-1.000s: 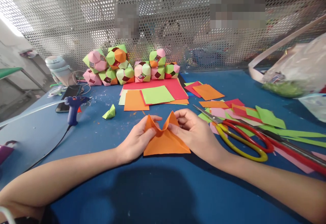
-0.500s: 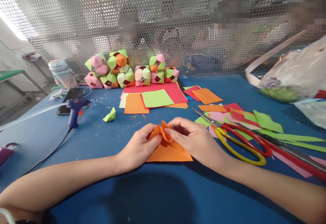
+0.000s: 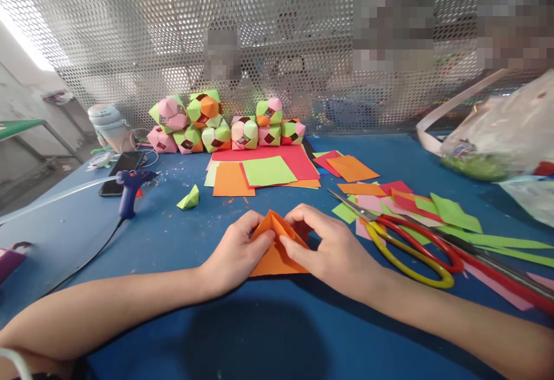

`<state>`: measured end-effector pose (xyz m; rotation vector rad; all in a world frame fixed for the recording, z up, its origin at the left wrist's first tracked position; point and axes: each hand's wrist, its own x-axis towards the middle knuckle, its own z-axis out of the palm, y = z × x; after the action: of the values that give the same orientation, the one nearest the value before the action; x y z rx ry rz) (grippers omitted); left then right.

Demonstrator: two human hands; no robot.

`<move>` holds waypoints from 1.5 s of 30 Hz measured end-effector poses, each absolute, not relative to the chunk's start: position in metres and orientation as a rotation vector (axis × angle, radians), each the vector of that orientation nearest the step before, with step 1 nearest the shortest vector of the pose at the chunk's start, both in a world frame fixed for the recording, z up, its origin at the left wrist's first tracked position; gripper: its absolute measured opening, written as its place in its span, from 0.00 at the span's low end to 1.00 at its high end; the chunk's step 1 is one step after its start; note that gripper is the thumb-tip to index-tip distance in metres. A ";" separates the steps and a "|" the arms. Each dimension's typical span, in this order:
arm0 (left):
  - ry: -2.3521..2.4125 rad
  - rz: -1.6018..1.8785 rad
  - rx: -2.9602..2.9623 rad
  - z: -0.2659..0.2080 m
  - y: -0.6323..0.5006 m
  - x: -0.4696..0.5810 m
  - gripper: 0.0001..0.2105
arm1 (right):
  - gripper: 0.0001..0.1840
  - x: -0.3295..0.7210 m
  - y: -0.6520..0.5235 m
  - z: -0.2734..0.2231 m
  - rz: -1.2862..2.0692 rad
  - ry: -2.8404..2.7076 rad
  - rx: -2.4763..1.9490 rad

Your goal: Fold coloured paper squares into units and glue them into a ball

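Observation:
Orange folded paper (image 3: 277, 262) is between my two hands over the front of the blue table, its peak pointing away from me. My left hand (image 3: 238, 250) is closed on its left side, thumb pressing the front face near the peak. On the right side, my right hand (image 3: 329, 247) pinches a fold with thumb and fingers. Part of the paper is hidden behind the fingers. Scissors (image 3: 389, 230) with red and yellow handles lie right of my right hand. A small green folded paper piece (image 3: 189, 198) sits beyond my left hand.
Folded paper balls (image 3: 208, 120) are stacked against the perforated metal screen (image 3: 303, 22). Paper sheets (image 3: 268, 171) lie ahead, with scraps (image 3: 415, 201) to the right. A blue glue gun (image 3: 128, 192), phone (image 3: 122, 166) and cup (image 3: 108, 126) stand left; a plastic bag (image 3: 502, 132) is far right.
The right flap of the orange paper, which curled upright at the peak, now lies flatter and the peak looks like one point. My right thumb has shifted slightly down.

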<state>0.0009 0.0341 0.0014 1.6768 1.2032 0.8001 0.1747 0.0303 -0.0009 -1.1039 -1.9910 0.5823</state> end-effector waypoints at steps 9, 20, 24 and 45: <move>1.112 0.858 1.556 0.004 0.033 0.002 0.07 | 0.04 0.174 0.035 -0.007 0.707 -1.924 -1.184; 1.178 0.923 1.585 -0.003 0.039 0.000 0.07 | 0.07 0.175 0.037 -0.011 1.018 -1.842 -1.228; 1.182 0.899 1.589 -0.004 0.039 -0.001 0.08 | 0.08 0.175 0.040 -0.012 1.081 -1.815 -1.193; 1.174 0.771 1.443 -0.005 0.045 -0.001 0.05 | 0.05 0.181 0.047 -0.019 0.899 -1.897 -1.148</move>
<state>-0.0014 0.0450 -0.0053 1.4434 1.1736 0.7712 0.1806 0.0466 -0.0189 -1.1476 -1.8970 0.8989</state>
